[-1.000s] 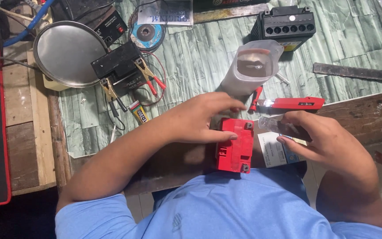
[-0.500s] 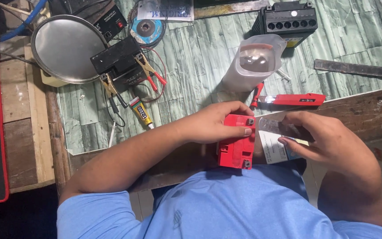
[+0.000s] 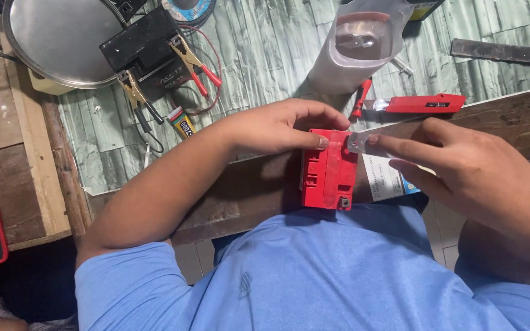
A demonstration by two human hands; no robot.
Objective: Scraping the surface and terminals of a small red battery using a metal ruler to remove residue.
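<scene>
A red boxy battery with a white label on its side rests at the near edge of the bench, against my body. My left hand lies over its top left corner, thumb pressed on the red top. My right hand reaches in from the right and pinches a thin strip of clear film at the battery's top edge between index finger and thumb.
A red utility knife and a clear plastic cup lie just beyond the battery. A black battery with clamp leads, a round metal lid and a dark metal bar sit farther back.
The camera has come closer and lower. My right hand's fingers have slid left along the battery's top edge to the strip. The left hand still holds the battery.
</scene>
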